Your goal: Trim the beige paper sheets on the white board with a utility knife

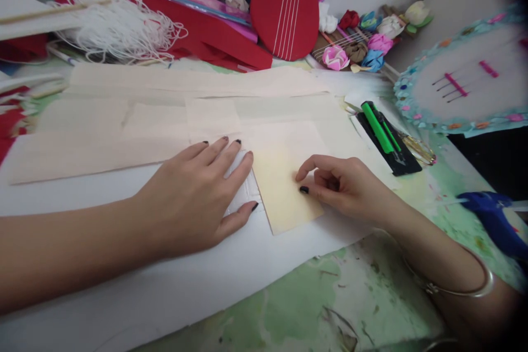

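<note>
By the worktop's (289,313) near edge, the white sheet (247,275) shows. The yellow card (284,203) lies toward its right end; the right hand's (346,184) thumb and index nearly meet there, grip unclear. The left hand (198,192) presses flat, fingers slightly spread. Beyond, beige pieces (91,143) already cover the far side.

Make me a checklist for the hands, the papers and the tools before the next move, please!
1. Left hand palm down, fingers spread: ok.
2. Right hand gripping the yellow sheet firmly: cannot tell; it is at the sheet, but contact is unclear.
3. Green tool apart from both hands: ok.
4. Blue glue gun cool: cannot tell by looking.
5. White string tidy: not ok; it lies in a tangled heap.
</note>
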Demonstrator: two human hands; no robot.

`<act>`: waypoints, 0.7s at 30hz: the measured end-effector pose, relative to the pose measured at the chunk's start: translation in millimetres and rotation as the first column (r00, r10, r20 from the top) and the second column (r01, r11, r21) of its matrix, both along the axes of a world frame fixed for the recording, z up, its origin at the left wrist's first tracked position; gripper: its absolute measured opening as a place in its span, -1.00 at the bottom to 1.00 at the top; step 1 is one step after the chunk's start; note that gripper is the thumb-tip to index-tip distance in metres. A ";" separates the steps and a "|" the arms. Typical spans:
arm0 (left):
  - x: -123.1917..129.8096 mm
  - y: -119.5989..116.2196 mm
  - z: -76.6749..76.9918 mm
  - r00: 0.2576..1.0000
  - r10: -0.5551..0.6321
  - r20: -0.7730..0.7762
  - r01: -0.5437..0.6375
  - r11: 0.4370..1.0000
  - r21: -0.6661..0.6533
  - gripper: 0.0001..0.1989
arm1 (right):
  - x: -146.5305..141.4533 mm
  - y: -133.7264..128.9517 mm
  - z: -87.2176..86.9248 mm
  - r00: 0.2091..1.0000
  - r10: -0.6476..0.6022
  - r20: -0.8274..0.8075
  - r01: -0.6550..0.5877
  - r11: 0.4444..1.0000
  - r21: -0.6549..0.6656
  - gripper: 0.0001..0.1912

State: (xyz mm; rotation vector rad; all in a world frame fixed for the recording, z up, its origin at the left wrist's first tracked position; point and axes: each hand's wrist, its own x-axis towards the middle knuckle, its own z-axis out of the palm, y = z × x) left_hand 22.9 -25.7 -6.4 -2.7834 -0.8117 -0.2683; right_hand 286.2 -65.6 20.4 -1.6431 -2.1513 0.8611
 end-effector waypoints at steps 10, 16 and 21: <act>3.5 -0.5 5.2 0.998 -0.030 0.063 0.029 0.999 0.024 -0.42 | -0.9 0.1 -0.2 1.000 -0.014 0.001 0.014 1.000 -0.010 -0.87; 4.7 -0.1 1.0 0.850 -0.487 0.202 0.476 0.873 0.102 -0.70 | -1.2 0.5 -0.1 1.000 -0.012 0.023 0.012 1.000 -0.021 -0.86; 6.8 1.1 0.6 0.831 -0.502 0.241 0.497 0.864 0.088 -0.71 | -2.1 0.5 -0.8 1.000 -0.003 0.027 0.003 1.000 -0.018 -0.87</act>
